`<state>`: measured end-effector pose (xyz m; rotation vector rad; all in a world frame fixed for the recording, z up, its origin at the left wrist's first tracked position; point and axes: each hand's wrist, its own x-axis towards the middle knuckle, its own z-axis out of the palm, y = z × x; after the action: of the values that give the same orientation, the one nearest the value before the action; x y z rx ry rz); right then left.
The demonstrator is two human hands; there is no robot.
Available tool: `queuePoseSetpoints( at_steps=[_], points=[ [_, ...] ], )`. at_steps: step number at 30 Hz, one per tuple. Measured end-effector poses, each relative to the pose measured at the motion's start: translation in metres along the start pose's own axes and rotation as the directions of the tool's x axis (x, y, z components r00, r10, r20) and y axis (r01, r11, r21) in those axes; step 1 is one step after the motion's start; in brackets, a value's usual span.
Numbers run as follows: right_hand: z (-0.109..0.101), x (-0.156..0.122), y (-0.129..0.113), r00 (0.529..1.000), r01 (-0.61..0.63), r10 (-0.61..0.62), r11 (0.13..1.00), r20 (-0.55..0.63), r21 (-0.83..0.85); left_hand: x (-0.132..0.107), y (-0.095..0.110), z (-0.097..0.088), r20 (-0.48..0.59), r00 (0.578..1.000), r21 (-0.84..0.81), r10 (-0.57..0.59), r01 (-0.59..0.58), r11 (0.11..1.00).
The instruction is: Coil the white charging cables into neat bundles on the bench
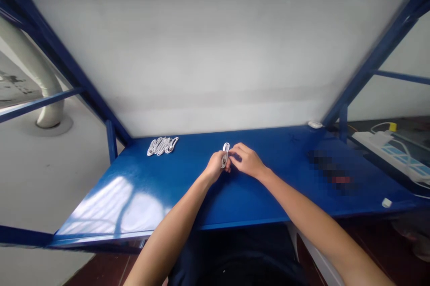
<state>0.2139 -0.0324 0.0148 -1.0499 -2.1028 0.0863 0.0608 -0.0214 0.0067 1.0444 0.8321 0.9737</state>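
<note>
— What did you see at the middle of the frame?

— I saw both hands meeting over the blue table (141, 187). The left hand (215, 167) was clenched around a small coiled white cable (225, 153), which stood upright just above the tabletop, its loop poking out on top. The right hand (247, 160) touched the same coil from the right, fingers pinched on it.

— Anything else on the table?

— A row of white coiled cables (162, 145) lay left of centre, near the back edge, well apart from the hands. A white power strip (389, 151) sat at the right edge of the frame.
</note>
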Motion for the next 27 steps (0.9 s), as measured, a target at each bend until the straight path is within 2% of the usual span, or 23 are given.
queuePoseSetpoints(
  at_steps=[4,7,9,11,12,14,16,17,18,20,23,25,27],
  points=[
    [0.000,0.001,0.000,0.999,0.038,-0.037,0.999,0.033,-0.019,-0.001,0.002,0.000,-0.021,1.000,0.007,-0.023,0.023,1.000],
    [0.001,0.001,0.000,1.000,0.029,-0.029,0.999,0.009,0.040,-0.001,0.001,-0.001,-0.030,1.000,0.098,0.006,-0.003,0.995],
    [0.002,0.002,-0.001,0.999,-0.028,0.031,0.991,-0.019,0.128,-0.001,0.000,-0.003,-0.029,0.998,0.222,0.053,-0.045,0.974],
    [0.003,0.004,0.000,0.985,-0.158,0.170,0.956,-0.027,0.246,0.000,-0.001,-0.004,-0.017,0.996,0.325,0.084,-0.074,0.943],
    [0.004,0.005,0.001,0.964,-0.252,0.266,0.912,0.000,0.323,0.001,-0.002,-0.005,-0.008,0.996,0.351,0.093,-0.085,0.932],
    [0.006,0.007,0.004,0.890,-0.439,0.438,0.752,0.125,0.492,0.002,-0.004,-0.007,0.013,0.994,0.362,0.111,-0.108,0.926],
    [0.008,0.009,0.008,0.819,-0.549,0.507,0.560,0.267,0.621,0.002,-0.006,-0.008,0.023,0.992,0.342,0.126,-0.127,0.931],
    [0.008,0.009,0.010,0.804,-0.566,0.512,0.497,0.304,0.658,0.003,-0.007,-0.008,0.022,0.991,0.325,0.129,-0.129,0.937],
    [0.009,0.009,0.011,0.803,-0.563,0.507,0.471,0.314,0.679,0.003,-0.007,-0.008,0.019,0.992,0.301,0.126,-0.126,0.945],
    [0.010,0.009,0.011,0.829,-0.529,0.484,0.513,0.281,0.676,0.002,-0.006,-0.007,0.011,0.995,0.233,0.103,-0.103,0.967],
    [0.009,0.006,0.009,0.912,-0.397,0.385,0.745,0.139,0.537,-0.001,0.000,-0.002,-0.005,1.000,0.059,0.027,-0.027,0.998],
    [0.008,0.004,0.008,0.965,-0.255,0.261,0.890,0.036,0.377,-0.003,0.006,0.001,-0.012,1.000,-0.078,-0.026,0.025,0.997],
    [0.007,0.002,0.008,0.990,-0.131,0.140,0.961,-0.017,0.243,-0.005,0.011,0.003,-0.016,0.998,-0.174,-0.066,0.062,0.983]
  ],
)
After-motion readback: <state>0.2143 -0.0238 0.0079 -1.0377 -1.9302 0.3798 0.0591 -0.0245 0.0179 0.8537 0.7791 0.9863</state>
